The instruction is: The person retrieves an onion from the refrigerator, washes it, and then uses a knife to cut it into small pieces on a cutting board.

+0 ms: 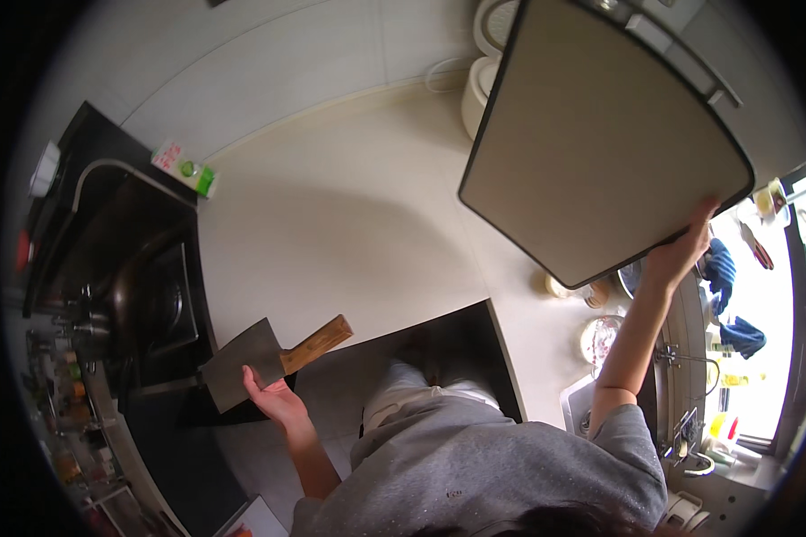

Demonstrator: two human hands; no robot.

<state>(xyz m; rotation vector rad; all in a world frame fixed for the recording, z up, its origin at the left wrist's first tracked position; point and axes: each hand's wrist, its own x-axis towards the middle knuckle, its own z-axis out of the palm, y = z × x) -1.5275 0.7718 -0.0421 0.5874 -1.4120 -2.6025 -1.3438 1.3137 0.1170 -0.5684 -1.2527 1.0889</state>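
My left hand (pixel 274 397) grips a cleaver by its blade (pixel 245 366), thumb on the upper face and the other fingers hidden beneath. Its wooden handle (pixel 318 344) points up and to the right, near the front edge of the countertop (pixel 336 235). On the right, my right hand (pixel 685 250) holds a large cutting board (pixel 604 141) with a dark rim by its lower right edge. The board is raised above the counter and hides part of a white rice cooker (pixel 473 101) with its lid up.
At the left are a black cooktop (pixel 151 295) and a green and white carton (pixel 185 168). To the right, a glass bowl (pixel 601 339) stands near the sink (pixel 579 403). Blue cloths (pixel 743 335) hang by the window. A wall rail (pixel 692 54) is beyond the board.
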